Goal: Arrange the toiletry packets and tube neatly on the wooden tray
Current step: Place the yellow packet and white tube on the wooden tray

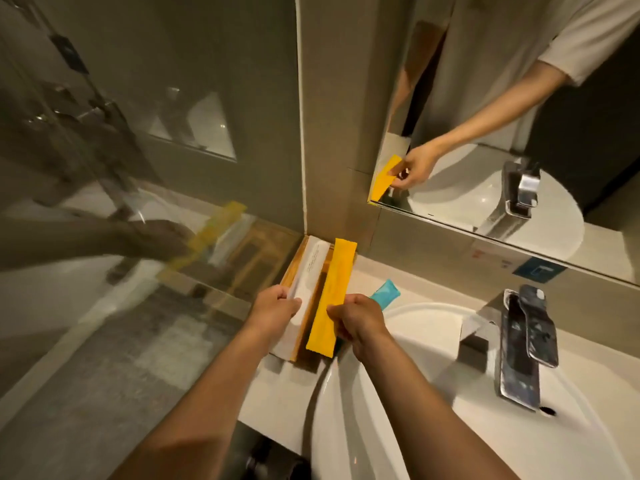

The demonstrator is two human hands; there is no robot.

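A wooden tray [300,341] sits in the counter's left corner against the glass wall. A long white packet [309,268] lies along the tray's left side, and my left hand [275,308] grips its near end. My right hand [360,318] pinches a long yellow packet [334,292] at its right edge, holding it lengthwise over the tray's right side. A teal tube [386,289] lies on the counter just right of the tray, partly hidden behind my right hand.
A white basin [398,393] fills the lower right, with a chrome tap [519,344] behind it. A mirror [502,116] above the counter reflects an arm and the yellow packet. A glass shower wall [138,168] stands at the left.
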